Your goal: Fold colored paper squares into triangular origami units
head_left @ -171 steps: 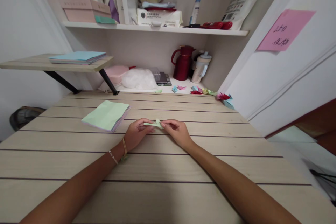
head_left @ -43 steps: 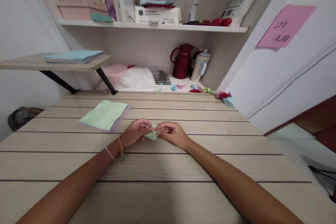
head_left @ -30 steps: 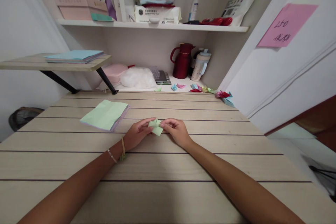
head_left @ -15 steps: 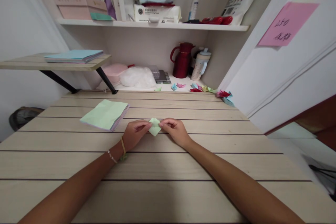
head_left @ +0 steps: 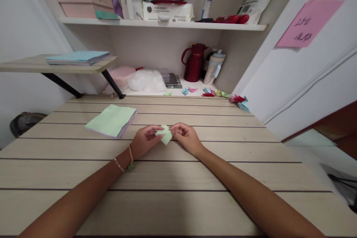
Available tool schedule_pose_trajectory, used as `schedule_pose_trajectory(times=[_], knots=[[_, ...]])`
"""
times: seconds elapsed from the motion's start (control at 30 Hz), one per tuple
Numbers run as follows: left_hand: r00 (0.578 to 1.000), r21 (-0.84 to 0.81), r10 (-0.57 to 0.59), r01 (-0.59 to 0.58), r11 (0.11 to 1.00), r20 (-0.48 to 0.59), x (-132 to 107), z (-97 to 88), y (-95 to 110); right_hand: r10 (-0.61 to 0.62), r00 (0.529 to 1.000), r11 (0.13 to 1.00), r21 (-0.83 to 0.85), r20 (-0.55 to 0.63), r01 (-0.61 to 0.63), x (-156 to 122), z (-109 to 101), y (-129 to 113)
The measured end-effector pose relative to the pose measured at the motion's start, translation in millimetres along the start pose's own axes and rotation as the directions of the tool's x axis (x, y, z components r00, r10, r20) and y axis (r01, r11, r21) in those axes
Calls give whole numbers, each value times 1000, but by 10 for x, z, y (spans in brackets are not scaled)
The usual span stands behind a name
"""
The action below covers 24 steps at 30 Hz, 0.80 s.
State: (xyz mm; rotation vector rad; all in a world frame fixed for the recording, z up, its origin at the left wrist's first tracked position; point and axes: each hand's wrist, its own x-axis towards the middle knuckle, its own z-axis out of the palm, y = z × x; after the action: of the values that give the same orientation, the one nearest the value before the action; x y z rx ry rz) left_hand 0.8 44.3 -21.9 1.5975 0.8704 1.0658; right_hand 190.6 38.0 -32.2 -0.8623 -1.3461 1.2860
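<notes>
A small piece of folded light-green paper (head_left: 166,137) is held between my two hands, just over the slatted wooden table (head_left: 173,176). My left hand (head_left: 144,140) pinches its left side, thumb below and fingers above; a flap sticks out toward that thumb. On the opposite side, the thumb and forefinger of my right hand (head_left: 186,136) are closed on the paper's right edge. A stack of square paper (head_left: 111,121), light green on top, lies to the left beyond my left hand.
Small folded paper pieces in several colours, among them a red one (head_left: 238,98), lie along the back right. Behind stand a dark red jug (head_left: 193,63) and a pale bottle (head_left: 214,68). A raised side shelf (head_left: 107,67) at left carries blue-topped paper (head_left: 79,57).
The left part of the green paper has lifted into a flap beside my left thumb, and its outline is less diamond-like. Both hands stay almost in place.
</notes>
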Motion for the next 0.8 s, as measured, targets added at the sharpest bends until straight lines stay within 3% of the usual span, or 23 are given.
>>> schedule_pose_trajectory(times=[0.1, 0.23, 0.43, 0.57, 0.67, 0.8], knots=[[1000, 4, -22, 22, 1000, 0, 2, 4, -29, 16, 999, 1000, -19, 35, -15, -5, -6, 27], [1000, 138, -4, 1, 990, 25, -7, 4, -18, -21, 998, 997, -68, 59, 25, -6, -5, 46], [996, 414, 84, -91, 906, 36, -22, -13, 31, -203, 979, 886, -422, 28, 195, -31, 7, -32], [996, 369, 92, -86, 925, 2, -13, -20, 43, -243, 968, 841, -483, 69, 245, -41, 13, -76], [998, 302, 62, -61, 951, 4, -5, -27, 46, -210, 973, 861, -452, 98, 232, -42, 13, -85], [996, 344, 89, -82, 935, -6, 0, -46, 30, -156, 984, 898, -402, 90, 179, -43, 16, -71]])
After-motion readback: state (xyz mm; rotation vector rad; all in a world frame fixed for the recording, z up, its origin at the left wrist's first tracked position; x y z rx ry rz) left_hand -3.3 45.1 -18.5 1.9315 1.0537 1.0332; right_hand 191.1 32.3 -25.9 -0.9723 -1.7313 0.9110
